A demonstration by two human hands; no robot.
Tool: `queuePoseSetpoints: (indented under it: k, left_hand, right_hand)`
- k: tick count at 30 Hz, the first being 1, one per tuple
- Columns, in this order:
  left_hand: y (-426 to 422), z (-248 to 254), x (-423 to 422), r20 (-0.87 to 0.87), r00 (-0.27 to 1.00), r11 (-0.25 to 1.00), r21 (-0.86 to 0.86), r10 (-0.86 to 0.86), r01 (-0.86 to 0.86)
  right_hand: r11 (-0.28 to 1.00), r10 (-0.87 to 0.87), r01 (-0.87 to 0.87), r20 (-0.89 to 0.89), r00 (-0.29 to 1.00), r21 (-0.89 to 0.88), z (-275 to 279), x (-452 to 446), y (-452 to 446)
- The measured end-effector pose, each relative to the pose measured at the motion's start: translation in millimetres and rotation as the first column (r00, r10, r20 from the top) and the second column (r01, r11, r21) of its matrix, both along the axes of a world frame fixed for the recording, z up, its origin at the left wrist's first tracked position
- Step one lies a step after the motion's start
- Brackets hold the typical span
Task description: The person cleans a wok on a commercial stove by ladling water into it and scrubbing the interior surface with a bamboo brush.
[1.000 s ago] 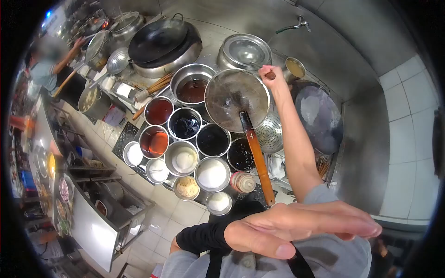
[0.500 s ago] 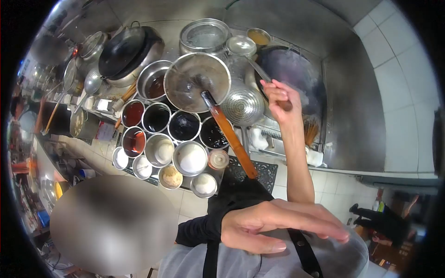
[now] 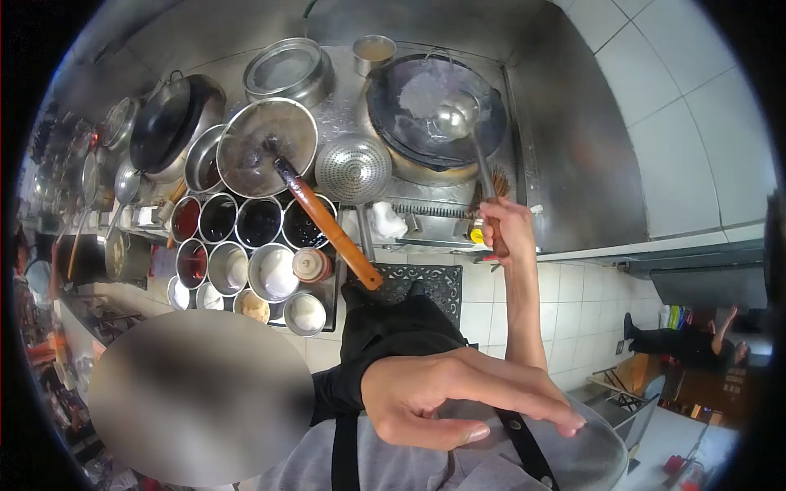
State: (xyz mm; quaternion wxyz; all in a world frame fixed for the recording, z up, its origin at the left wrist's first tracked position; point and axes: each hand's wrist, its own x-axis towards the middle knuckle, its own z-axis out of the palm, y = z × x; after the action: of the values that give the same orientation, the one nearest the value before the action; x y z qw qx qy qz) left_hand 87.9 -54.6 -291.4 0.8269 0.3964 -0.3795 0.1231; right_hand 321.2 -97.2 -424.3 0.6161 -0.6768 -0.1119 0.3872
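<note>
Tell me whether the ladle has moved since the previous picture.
Yes, the ladle has moved right: from left of the wok to over it.

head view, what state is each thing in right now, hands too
ladle: held by its handle, bowl end at the wok
wok: uncovered, pale patch inside
right hand: closed, grip on the ladle
left hand: open, empty
perforated skimmer: lying down, bowl empty
back cup: open, yellowish contents
front tub: open, white contents
left wok: tilted, not held
</note>
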Motion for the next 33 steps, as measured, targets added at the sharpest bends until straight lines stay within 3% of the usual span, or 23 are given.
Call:
queuePoseSetpoints:
  k: [4, 7, 9, 12, 15, 16, 22, 23, 24, 26, 29, 33]
  left_hand:
    - [-6.8, 1.3, 7.9, -0.022, 1.0, 1.0, 0.006, -0.003, 0.003]
    - [-7.3, 0.6, 9.3, -0.012, 1.0, 0.999, 0.025, 0.019, -0.019]
    - [-3.9, 3.6, 5.5, -0.041, 0.999, 1.0, 0.028, 0.008, -0.007]
    - [2.7, 2.4, -4.4, -0.037, 0.999, 1.0, 0.015, 0.021, -0.021]
    - [11.8, 0.0, -21.5, -0.01, 0.998, 0.998, -0.012, 0.064, -0.064]
    - [15.9, -0.7, -28.7, -0.002, 0.997, 0.996, -0.022, 0.083, -0.083]
    - [54.7, -8.9, -87.1, 0.026, 0.961, 0.962, -0.016, 0.274, -0.274]
    - [61.7, -10.2, -99.4, 0.004, 0.953, 0.953, -0.019, 0.303, -0.303]
    - [70.0, -11.8, -111.7, -0.013, 0.944, 0.944, -0.018, 0.329, -0.329]
    - [84.7, -14.0, -136.1, -0.067, 0.924, 0.925, -0.014, 0.377, -0.379]
    - [105.3, -18.0, -167.3, -0.156, 0.887, 0.897, -0.012, 0.436, -0.443]
    - [125.9, -28.3, -193.0, -0.235, 0.86, 0.876, -0.06, 0.454, -0.479]
  right_hand:
    - [0.966, 0.081, 0.026, 0.396, 0.915, -0.257, 3.1, -4.3, -40.9]
    - [0.925, 0.166, 0.14, 0.705, 0.689, -0.354, 0.6, -15.4, -57.4]
    - [0.927, 0.212, 0.105, 0.737, 0.642, -0.359, 5.3, -22.8, -55.4]
    - [0.93, 0.256, 0.027, 0.698, 0.669, -0.367, 25.8, -46.1, -30.1]
    - [0.941, 0.326, -0.137, 0.728, 0.603, -0.308, 29.4, -70.0, 16.2]
    - [0.949, 0.315, -0.177, 0.777, 0.545, -0.261, 23.6, -77.1, 35.6]
    - [0.888, 0.438, -0.408, 0.665, 0.605, -0.213, -18.3, -120.5, 204.3]
    - [0.877, 0.459, -0.415, 0.682, 0.57, -0.243, -9.2, -132.4, 236.0]
    - [0.868, 0.494, -0.396, 0.602, 0.628, -0.299, 1.4, -145.4, 267.7]
    - [0.872, 0.479, -0.388, 0.691, 0.541, -0.3, -18.3, -147.6, 340.2]
    - [0.853, 0.517, -0.374, 0.688, 0.509, -0.365, -14.0, -154.5, 424.0]
    - [0.873, 0.488, -0.36, 0.6, 0.634, -0.329, -48.4, -139.6, 524.1]
